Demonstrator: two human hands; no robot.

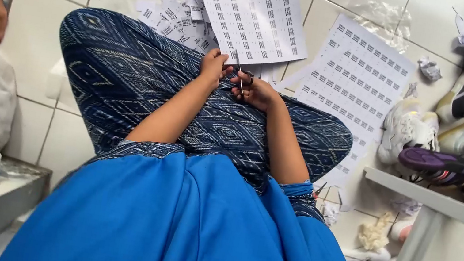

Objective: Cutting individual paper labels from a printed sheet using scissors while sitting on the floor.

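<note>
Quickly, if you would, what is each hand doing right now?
Left hand: closed on the edge of the label sheet.
Right hand: closed around the scissors, fingers through the handles.

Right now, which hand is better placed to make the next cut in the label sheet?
The right hand, probably: its fingers are through the scissors, whose blades point at the label sheet. The left hand grips the sheet's lower edge, steadying it.
</note>
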